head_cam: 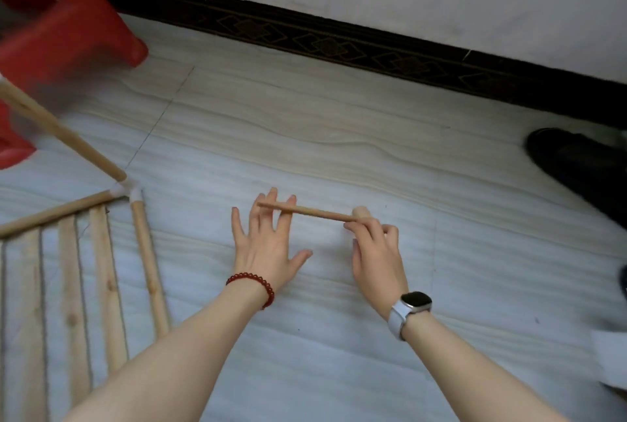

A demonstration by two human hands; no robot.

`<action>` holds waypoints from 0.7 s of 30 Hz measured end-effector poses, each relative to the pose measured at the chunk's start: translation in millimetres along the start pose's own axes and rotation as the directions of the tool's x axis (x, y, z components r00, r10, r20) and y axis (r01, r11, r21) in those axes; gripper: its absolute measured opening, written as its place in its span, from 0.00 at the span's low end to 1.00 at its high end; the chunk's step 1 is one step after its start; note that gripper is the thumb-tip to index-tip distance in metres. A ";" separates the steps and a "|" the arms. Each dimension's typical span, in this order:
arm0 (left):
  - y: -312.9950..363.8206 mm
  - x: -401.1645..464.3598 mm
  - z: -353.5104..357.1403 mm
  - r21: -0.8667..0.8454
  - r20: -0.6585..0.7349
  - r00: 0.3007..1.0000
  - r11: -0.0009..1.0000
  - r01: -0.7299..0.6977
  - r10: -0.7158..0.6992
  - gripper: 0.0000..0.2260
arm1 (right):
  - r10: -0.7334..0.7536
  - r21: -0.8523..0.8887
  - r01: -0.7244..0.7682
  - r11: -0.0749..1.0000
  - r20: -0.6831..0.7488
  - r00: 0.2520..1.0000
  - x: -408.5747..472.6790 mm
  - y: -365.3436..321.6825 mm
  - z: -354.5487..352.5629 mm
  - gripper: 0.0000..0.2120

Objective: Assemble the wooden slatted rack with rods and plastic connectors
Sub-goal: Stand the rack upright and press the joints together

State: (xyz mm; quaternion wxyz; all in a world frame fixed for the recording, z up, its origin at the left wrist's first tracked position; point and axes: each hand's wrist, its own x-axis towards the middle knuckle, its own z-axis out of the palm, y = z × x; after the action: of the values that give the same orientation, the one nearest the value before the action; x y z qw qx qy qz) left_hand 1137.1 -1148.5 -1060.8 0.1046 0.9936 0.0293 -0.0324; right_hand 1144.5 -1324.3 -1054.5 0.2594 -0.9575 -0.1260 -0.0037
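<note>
From the head camera, the right hand (375, 248) pinches one end of a wooden rod (307, 211) held level above the floor (339, 150), its far end lying across the spread left hand's (266, 242) fingertips, with the partly built rack (84, 252) at left.

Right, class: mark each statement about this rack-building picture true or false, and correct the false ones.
1. The right hand grips a thin wooden rod. True.
2. The left hand is closed in a fist. False: its fingers are spread, touching the rod's far end.
3. A white plastic connector joins rods at the slatted rack's corner. True.
4. A watch sits on the left wrist. False: the watch is on the right wrist; the left wears a red bead bracelet.
5. The stool is blue. False: it is red.
</note>
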 end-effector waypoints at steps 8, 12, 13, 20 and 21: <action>56.7 -47.6 -141.1 -0.906 0.014 0.957 0.400 0.134 -0.290 0.07 | -0.124 0.038 0.136 0.990 -0.227 0.966 -49.1 -70.1 -97.1 0.13; 83.1 -85.1 -238.4 -0.964 -0.141 0.973 0.250 -0.093 -0.183 0.08 | -0.006 0.343 0.138 0.929 -0.360 0.933 -68.1 -125.0 -158.2 0.10; 88.2 -97.2 -261.8 -0.958 -0.189 0.969 0.244 -0.148 -0.158 0.08 | 0.098 0.465 0.108 0.879 -0.398 0.912 -71.6 -141.9 -176.6 0.09; 74.9 -203.6 -396.3 -0.919 -0.393 0.915 0.013 -0.394 -0.085 0.04 | 0.327 0.990 -0.124 0.063 0.097 0.940 -91.3 -252.7 -299.7 0.16; 67.0 -216.7 -407.9 -0.900 -0.433 0.897 -0.012 -0.436 -0.091 0.04 | 0.299 0.987 -0.124 0.101 0.089 0.950 -95.7 -270.1 -306.4 0.18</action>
State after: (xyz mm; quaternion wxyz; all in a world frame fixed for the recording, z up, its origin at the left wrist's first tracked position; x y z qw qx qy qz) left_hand 949.3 -1139.5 -633.7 0.7647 0.6095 -0.0643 0.1987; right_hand 1004.1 -1274.5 -662.3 0.8278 -0.5554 0.0589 0.0530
